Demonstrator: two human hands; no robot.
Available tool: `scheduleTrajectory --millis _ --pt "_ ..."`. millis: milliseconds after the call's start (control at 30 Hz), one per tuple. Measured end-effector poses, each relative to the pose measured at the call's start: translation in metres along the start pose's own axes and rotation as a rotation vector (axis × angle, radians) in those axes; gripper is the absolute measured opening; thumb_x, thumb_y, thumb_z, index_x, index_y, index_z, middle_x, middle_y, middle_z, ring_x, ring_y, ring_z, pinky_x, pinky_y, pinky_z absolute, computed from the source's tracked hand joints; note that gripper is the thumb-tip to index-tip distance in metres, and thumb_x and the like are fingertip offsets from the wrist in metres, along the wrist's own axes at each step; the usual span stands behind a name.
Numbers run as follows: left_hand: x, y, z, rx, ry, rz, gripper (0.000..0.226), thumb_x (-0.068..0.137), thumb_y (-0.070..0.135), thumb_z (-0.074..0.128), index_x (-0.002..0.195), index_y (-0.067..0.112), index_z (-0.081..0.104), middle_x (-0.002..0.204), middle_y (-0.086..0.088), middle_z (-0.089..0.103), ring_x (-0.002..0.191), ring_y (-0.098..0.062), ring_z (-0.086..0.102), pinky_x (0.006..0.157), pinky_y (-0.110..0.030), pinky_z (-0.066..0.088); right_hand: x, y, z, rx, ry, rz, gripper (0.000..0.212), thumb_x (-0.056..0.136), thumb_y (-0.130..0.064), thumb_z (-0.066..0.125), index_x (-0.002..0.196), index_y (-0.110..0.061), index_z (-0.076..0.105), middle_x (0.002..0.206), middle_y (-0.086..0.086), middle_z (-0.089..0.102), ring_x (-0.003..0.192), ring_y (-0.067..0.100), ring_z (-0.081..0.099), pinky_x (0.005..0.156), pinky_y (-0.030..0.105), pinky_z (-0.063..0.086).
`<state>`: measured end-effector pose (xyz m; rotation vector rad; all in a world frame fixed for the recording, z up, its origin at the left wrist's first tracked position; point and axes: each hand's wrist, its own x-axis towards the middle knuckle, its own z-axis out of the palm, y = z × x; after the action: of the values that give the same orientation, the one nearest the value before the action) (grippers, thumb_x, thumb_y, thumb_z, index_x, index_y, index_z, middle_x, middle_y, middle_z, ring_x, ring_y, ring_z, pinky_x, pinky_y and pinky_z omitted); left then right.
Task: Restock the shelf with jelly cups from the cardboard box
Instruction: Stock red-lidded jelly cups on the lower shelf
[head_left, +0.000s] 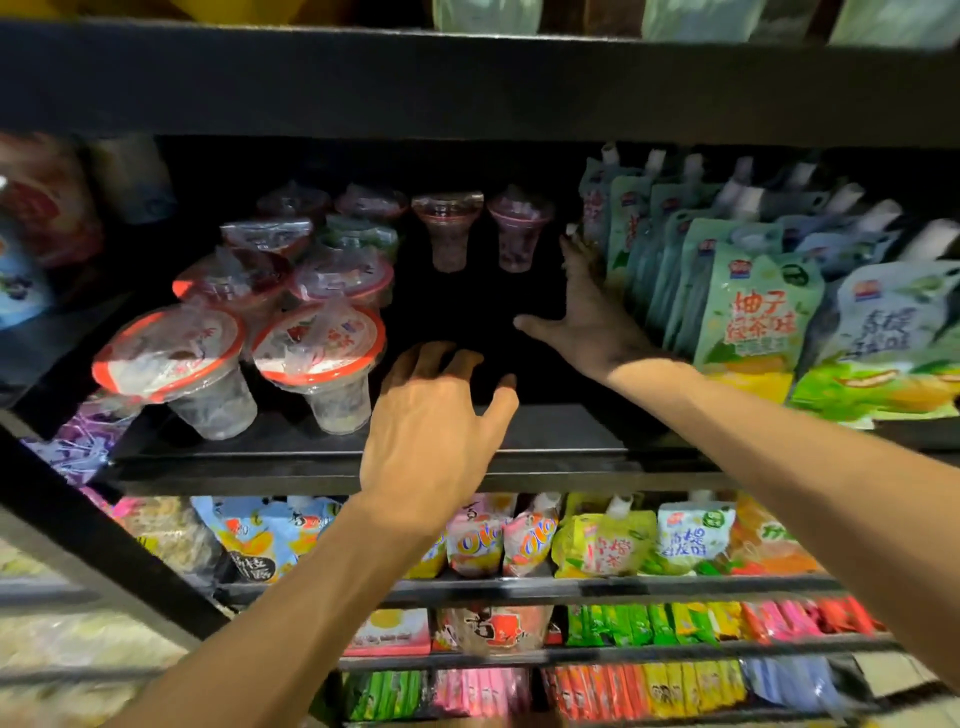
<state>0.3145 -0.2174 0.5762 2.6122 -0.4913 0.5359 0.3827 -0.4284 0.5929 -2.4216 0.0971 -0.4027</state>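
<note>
Jelly cups (322, 364) fill shelf (519, 462) left; dark gap beside. Left hand (436, 421), right hand (587, 317) both empty, fingers spread. Best hold pouches (753, 312) aside, set cups upright.

The shelf (519, 447) is black. Near jelly cups (319, 358) on the left are clear with red-rimmed white lids. Pouches (753, 312) on the right are pale green with red lettering and white caps.

green pouch (756, 317): "柚子绿茶味" | pink pouches (501, 538), lower shelf: "Olo"
</note>
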Motion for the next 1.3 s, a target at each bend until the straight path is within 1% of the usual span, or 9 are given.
scheduleTrajectory --millis 200,267,333,400,467,600,800,1167,1300 --pt "-0.002 0.004 -0.006 0.002 0.020 -0.005 0.058 0.096 0.056 0.035 0.128 0.021 0.069 0.126 -0.007 0.067 0.114 -0.035 0.060 0.091 -0.043 0.051 -0.084 -0.024 -0.026 -0.120 -0.119 0.037 0.098 0.091 -0.057 0.071 0.165 -0.037 0.011 0.166 0.004 0.035 0.148 0.027 0.041 0.116 0.037 0.040" --pt "-0.006 0.004 -0.010 -0.008 0.039 0.007 0.059 0.098 0.056 0.032 0.130 0.022 0.069 0.124 -0.009 0.069 0.111 -0.036 0.061 0.088 -0.044 0.052 -0.112 -0.030 -0.035 -0.184 -0.111 0.018 0.097 0.090 -0.068 0.063 0.165 -0.036 0.011 0.137 0.014 0.065 0.119 0.028 0.065 0.096 0.041 0.054" --pt "-0.016 0.000 -0.013 0.009 0.067 0.049 0.057 0.102 0.055 0.033 0.131 0.019 0.068 0.118 -0.012 0.070 0.106 -0.036 0.063 0.085 -0.044 0.050 -0.136 -0.033 -0.039 -0.249 -0.085 -0.021 0.098 0.089 -0.076 0.055 0.165 -0.035 0.010 0.116 0.014 0.072 0.099 0.023 0.069 0.084 0.042 0.056" --pt "-0.036 -0.005 -0.013 0.019 0.099 0.126 0.055 0.105 0.052 0.035 0.135 0.018 0.065 0.119 -0.011 0.068 0.111 -0.033 0.061 0.091 -0.044 0.048 -0.158 -0.032 -0.040 -0.236 -0.079 -0.069 0.096 0.090 -0.077 0.054 0.165 -0.033 0.013 0.143 0.008 0.058 0.130 0.022 0.054 0.107 0.041 0.047" --pt "-0.063 -0.011 -0.012 -0.027 0.105 0.201 0.055 0.106 0.050 0.038 0.145 0.018 0.058 0.141 -0.008 0.059 0.137 -0.028 0.050 0.112 -0.044 0.040 -0.183 -0.027 -0.038 -0.274 -0.094 -0.118 0.097 0.091 -0.075 0.054 0.166 -0.031 0.011 0.164 0.002 0.035 0.153 0.019 0.026 0.124 0.039 0.025" --pt "-0.122 -0.028 -0.006 -0.089 0.113 0.369 0.058 0.104 0.043 0.053 0.154 0.015 0.047 0.166 -0.012 0.030 0.158 -0.030 0.019 0.126 -0.058 0.017 -0.234 -0.007 -0.018 -0.548 0.024 -0.318 0.100 0.091 -0.081 0.043 0.167 -0.023 0.013 0.174 0.010 0.011 0.161 0.027 0.002 0.127 0.058 0.013" --pt "-0.198 -0.060 0.034 0.012 -0.095 0.387 0.066 0.103 0.055 0.045 0.159 0.020 0.038 0.169 -0.013 0.022 0.159 -0.032 0.014 0.124 -0.064 0.017 -0.301 0.027 0.029 -0.700 -0.051 -0.403 0.107 0.089 -0.071 0.064 0.167 -0.019 0.014 0.172 0.020 0.005 0.160 0.038 0.002 0.123 0.067 0.017" --pt "-0.335 -0.151 0.156 -0.047 -0.587 0.179 0.065 0.103 0.056 0.037 0.159 0.025 0.034 0.165 -0.010 0.032 0.150 -0.029 0.030 0.123 -0.051 0.031 -0.399 0.131 0.185 -0.576 -0.384 -0.083 0.092 0.092 -0.078 0.027 0.164 -0.021 0.022 0.168 0.016 0.029 0.156 0.033 0.025 0.122 0.061 0.028" --pt "-0.394 -0.190 0.215 -0.083 -0.783 0.023 0.063 0.099 0.046 0.061 0.155 0.028 0.039 0.162 -0.001 0.036 0.146 -0.024 0.036 0.119 -0.044 0.036 -0.437 0.174 0.245 -0.439 -0.482 0.042 0.094 0.090 -0.070 0.055 0.163 -0.025 0.018 0.167 0.014 0.031 0.156 0.033 0.024 0.126 0.056 0.021"
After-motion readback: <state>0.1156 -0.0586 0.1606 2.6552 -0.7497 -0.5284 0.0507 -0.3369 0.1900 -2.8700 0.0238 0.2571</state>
